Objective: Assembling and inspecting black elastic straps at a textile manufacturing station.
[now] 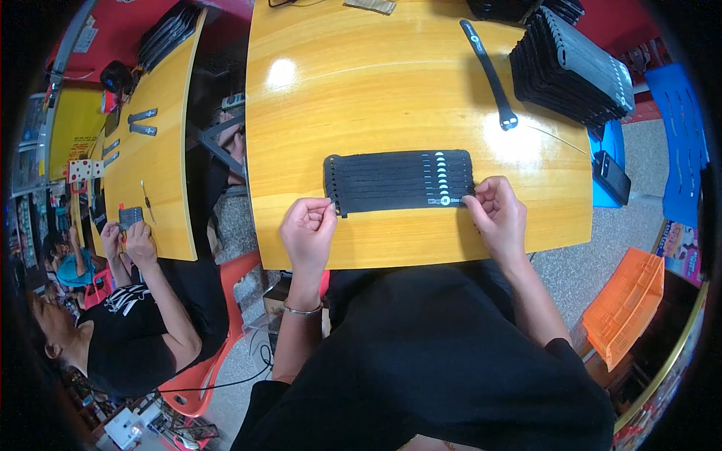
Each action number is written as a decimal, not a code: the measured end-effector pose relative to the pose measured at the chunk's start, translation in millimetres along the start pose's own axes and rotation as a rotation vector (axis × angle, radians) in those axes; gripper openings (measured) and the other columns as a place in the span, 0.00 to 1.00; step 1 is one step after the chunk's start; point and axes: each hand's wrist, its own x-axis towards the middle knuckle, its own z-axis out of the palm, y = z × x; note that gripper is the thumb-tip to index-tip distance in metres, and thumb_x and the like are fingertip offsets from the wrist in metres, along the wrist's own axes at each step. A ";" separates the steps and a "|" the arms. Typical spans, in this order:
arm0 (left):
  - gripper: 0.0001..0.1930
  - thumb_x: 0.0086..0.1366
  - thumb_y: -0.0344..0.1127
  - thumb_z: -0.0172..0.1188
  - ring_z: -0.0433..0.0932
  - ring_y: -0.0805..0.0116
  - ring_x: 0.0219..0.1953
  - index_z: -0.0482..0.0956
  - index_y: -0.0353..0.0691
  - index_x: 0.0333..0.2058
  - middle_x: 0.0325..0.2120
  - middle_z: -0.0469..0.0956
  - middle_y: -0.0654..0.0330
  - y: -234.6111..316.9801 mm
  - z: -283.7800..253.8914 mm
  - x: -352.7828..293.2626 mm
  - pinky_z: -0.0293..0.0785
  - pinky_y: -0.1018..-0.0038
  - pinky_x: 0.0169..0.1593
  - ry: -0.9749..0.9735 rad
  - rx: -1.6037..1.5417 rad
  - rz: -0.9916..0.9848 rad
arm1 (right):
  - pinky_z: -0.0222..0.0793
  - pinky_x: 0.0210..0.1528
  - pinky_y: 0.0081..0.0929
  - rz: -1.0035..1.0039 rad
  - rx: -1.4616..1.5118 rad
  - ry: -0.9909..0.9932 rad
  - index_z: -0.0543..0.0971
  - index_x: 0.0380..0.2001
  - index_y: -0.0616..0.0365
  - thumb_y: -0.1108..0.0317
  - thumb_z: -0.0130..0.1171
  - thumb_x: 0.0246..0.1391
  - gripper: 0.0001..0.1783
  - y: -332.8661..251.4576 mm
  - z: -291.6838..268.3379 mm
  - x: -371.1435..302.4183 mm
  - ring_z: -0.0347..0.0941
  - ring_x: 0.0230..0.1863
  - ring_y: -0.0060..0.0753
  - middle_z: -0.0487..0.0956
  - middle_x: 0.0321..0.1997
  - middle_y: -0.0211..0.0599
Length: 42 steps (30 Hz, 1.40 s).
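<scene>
A row of overlapping black straps (380, 182) lies flat near the front edge of the yellow wooden table (338, 98). White half-round marks run down the row near its right end, and small holes line its left end. At the lower left corner my left hand (308, 231) pinches the end of the nearest strap. My right hand (502, 219) is closed at the lower right corner, thumb and finger on that strap's other end. Beyond my right hand, a single loose black strap (489, 71) lies on the tabletop.
A tall pile of bundled black straps (568, 68) stands at the table's far right. Close by lies a thin stick (558, 138). A dark phone (612, 177) rests on something blue past the right edge. An orange basket (626, 304) is at lower right. A co-worker (143, 323) sits at another table, left.
</scene>
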 end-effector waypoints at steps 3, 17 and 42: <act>0.05 0.57 0.16 0.58 0.74 0.83 0.25 0.75 0.31 0.31 0.25 0.75 0.63 -3.6 -0.1 0.6 0.70 0.88 0.28 0.003 0.007 -0.014 | 0.69 0.24 0.14 0.025 -0.001 -0.014 0.71 0.32 0.60 0.74 0.65 0.48 0.12 0.3 1.2 1.7 0.70 0.21 0.14 0.74 0.21 0.29; 0.05 0.57 0.17 0.59 0.73 0.83 0.25 0.75 0.31 0.31 0.25 0.75 0.64 -2.8 1.5 0.3 0.70 0.88 0.28 0.009 0.016 0.001 | 0.68 0.23 0.15 -0.020 -0.093 -0.002 0.71 0.31 0.61 0.75 0.66 0.46 0.12 -7.9 -0.2 1.9 0.69 0.20 0.16 0.73 0.21 0.30; 0.11 0.60 0.19 0.55 0.70 0.83 0.26 0.70 0.32 0.42 0.33 0.69 0.62 16.5 -6.5 -22.4 0.66 0.88 0.28 0.133 -0.033 0.177 | 0.72 0.41 0.45 -0.253 -0.807 0.056 0.71 0.48 0.62 0.68 0.57 0.52 0.20 -14.4 -0.5 161.6 0.76 0.38 0.55 0.78 0.36 0.51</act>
